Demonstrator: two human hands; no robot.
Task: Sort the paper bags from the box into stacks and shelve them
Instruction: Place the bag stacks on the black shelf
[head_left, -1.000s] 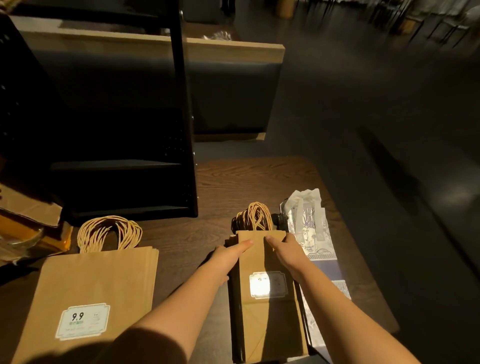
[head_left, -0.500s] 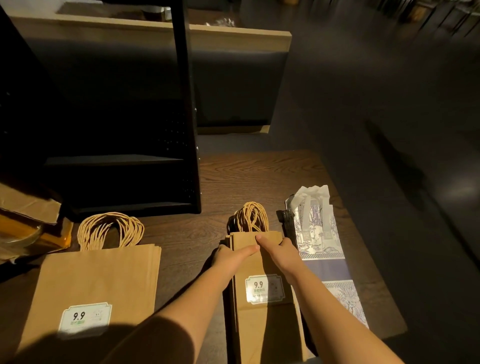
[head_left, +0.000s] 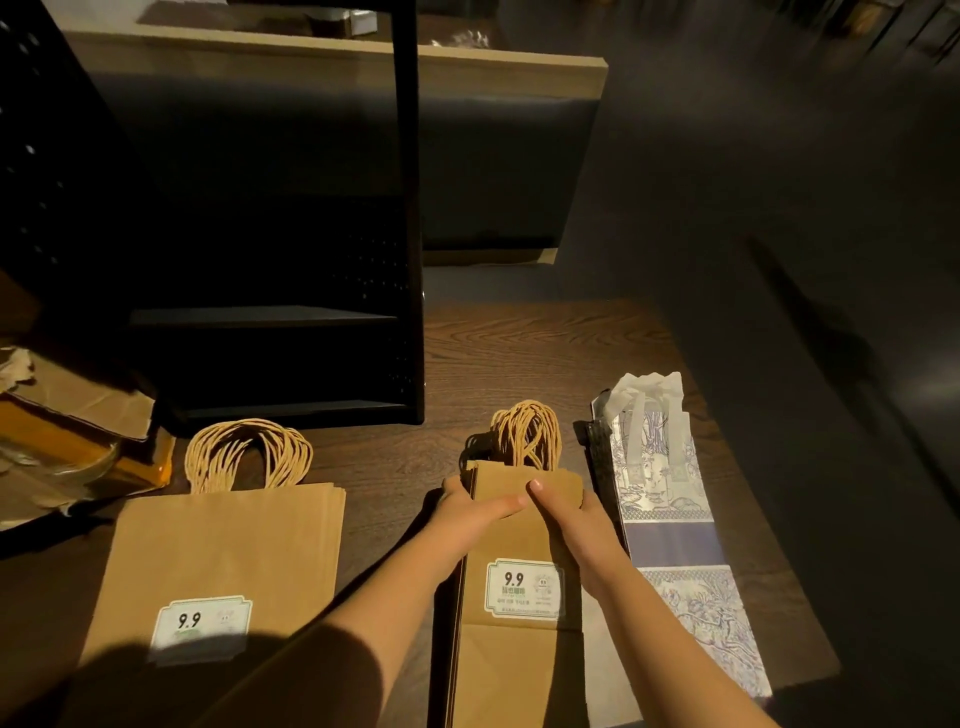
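A narrow stack of brown paper bags (head_left: 519, 660) with twisted cord handles and a "9.9" label lies flat on the wooden table (head_left: 545, 353), in the middle. My left hand (head_left: 470, 512) grips its upper left edge, thumb across the top. My right hand (head_left: 569, 512) holds the upper right edge, fingers over the top bag. A wider stack of brown bags (head_left: 223, 561) with the same label lies to the left. A stack of white and blue patterned bags (head_left: 670, 525) lies just right of my right hand.
A black metal shelf unit (head_left: 291, 317) stands at the back left of the table, its shelves dark. A torn cardboard box (head_left: 67, 410) sits at the far left. The table's right edge drops to a dark floor.
The view has tipped and come closer. Both hands have slid outward from the top bag's middle to the stack's upper side edges. The stacks lie where they were.
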